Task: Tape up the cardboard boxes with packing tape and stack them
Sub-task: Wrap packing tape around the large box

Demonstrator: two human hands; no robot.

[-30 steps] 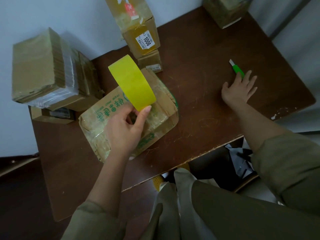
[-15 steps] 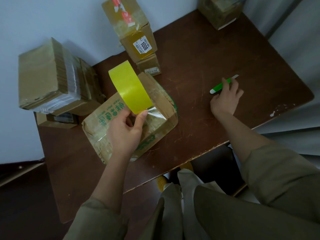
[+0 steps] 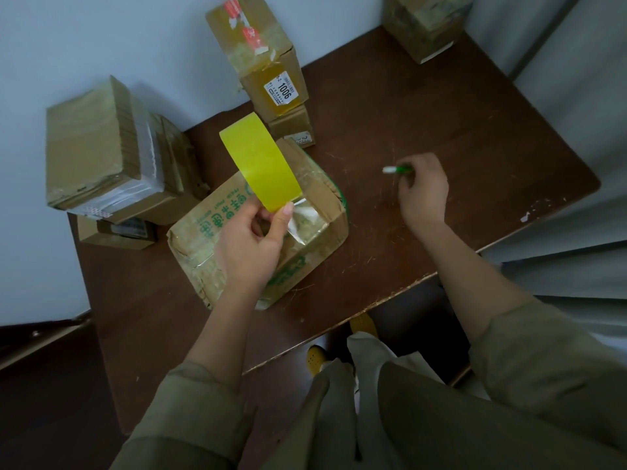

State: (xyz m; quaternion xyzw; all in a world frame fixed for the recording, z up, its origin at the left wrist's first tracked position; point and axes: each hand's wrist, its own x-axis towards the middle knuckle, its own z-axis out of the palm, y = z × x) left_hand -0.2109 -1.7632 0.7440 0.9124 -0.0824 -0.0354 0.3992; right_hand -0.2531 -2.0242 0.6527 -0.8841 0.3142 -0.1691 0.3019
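Head view, single wide-angle frame, entries as follows.

Item, left hand [image 3: 249,247]: holding a roll of yellow tape [image 3: 259,162] upright above the box, thumb and fingers curled round its lower edge. A clear strip is running from the roll down onto the box top.

Item, box with green print [image 3: 258,232]: lying flat on the desk [image 3: 441,113], directly under the roll, wrinkled tape already showing along its near end.

Item, right hand [image 3: 422,189]: fingers curling round a green cutter [image 3: 397,169], whose white end is sticking out to the left, just above the desk, well apart from the box.

Item, other boxes: a stack at the left edge [image 3: 101,147], a tall labelled box [image 3: 264,62] standing on a smaller one by the wall, one more at the far corner [image 3: 424,22].

Handling, judged: the roll is looking light and stiff, best held through the core or by the rim, as now. The drawn strip is looking thin, sticky and prone to folding on itself, so keeping it taut matters. The box is looking soft and dented; pressing on the flaps near the seam is likely safer than squeezing the sides.

Change from a second ago: the right hand was lying flat and reaching for the cutter far across the desk; now it is gripping it and bringing it nearer the box. The left hand is keeping the roll in much the same place.
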